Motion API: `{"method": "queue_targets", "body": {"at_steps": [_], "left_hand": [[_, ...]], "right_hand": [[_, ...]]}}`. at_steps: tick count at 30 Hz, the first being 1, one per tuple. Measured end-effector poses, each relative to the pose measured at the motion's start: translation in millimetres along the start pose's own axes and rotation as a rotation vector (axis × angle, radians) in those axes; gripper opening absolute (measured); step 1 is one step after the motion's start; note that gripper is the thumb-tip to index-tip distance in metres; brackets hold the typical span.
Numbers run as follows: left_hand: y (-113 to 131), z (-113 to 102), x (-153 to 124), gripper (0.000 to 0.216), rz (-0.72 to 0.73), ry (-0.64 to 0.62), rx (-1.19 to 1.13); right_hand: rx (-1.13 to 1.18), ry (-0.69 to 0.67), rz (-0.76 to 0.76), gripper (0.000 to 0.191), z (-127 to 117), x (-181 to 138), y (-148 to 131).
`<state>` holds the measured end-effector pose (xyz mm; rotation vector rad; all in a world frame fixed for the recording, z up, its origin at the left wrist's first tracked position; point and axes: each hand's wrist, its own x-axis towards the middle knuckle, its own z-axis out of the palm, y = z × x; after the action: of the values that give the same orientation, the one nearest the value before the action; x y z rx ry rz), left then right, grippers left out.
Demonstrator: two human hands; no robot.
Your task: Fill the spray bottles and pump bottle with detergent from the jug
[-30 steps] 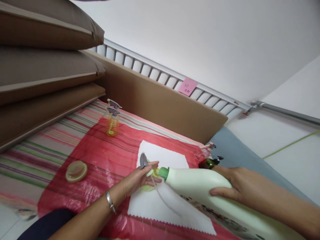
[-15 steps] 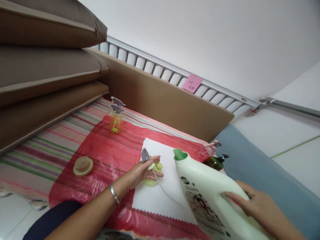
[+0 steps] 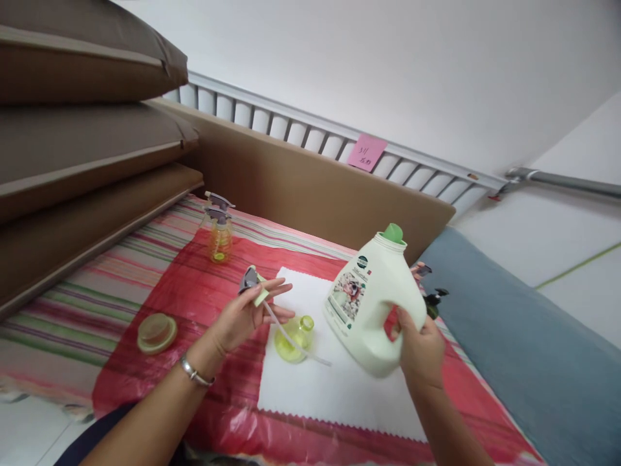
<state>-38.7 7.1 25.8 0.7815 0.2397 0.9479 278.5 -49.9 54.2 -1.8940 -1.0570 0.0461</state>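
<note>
My right hand [image 3: 416,343] grips the handle of a big pale-green detergent jug [image 3: 373,304] with an open green spout, held nearly upright just above the white cloth [image 3: 339,388]. My left hand [image 3: 242,314] pinches a grey spray-trigger head [image 3: 250,279], lifted clear, its clear dip tube [image 3: 295,340] trailing down to the right. A small round yellow-green bottle [image 3: 294,336] stands open on the cloth between my hands.
A yellow spray bottle [image 3: 218,233] stands at the back on the red plastic sheet [image 3: 194,304]. A round lid [image 3: 156,332] lies at left. Dark pump bottles [image 3: 434,299] sit behind the jug. Brown cushions [image 3: 87,129] stack at left; a cardboard panel [image 3: 301,188] runs behind.
The jug has swung from lying tilted over the small bottle to nearly upright, with my right hand shifted to its handle. My left hand has lifted the trigger head up and to the left.
</note>
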Motion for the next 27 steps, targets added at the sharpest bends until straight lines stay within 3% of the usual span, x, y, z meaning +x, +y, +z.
{"method": "queue_targets", "body": {"at_steps": [6, 10, 15, 19, 22, 27], "left_hand": [[12.2, -7.5, -1.3, 0.041, 0.068, 0.039, 0.011], [11.1, -6.1, -2.3, 0.038, 0.114, 0.098, 0.034], [10.5, 4.9, -14.8, 0.029, 0.267, 0.274, 0.125], [24.4, 33.6, -21.6, 0.023, 0.465, 0.375, 0.205], [38.8, 66.7, -14.3, 0.019, 0.572, 0.355, 0.317], [43.4, 113.4, 13.5, 0.02, 0.495, 0.3, 0.579]], "right_hand": [[-0.009, 0.024, 0.019, 0.037, 38.1, -4.5, 25.6], [0.007, -0.059, 0.037, 0.036, 35.1, -11.2, 37.0], [0.142, -0.228, -0.012, 0.039, 19.4, -10.5, 45.7], [0.294, -0.224, -0.053, 0.05, -0.5, -16.4, 63.2], [0.347, -0.223, -0.04, 0.044, -17.9, -28.8, 81.9], [0.341, -0.262, -0.047, 0.037, -38.1, -50.8, 108.7]]}}
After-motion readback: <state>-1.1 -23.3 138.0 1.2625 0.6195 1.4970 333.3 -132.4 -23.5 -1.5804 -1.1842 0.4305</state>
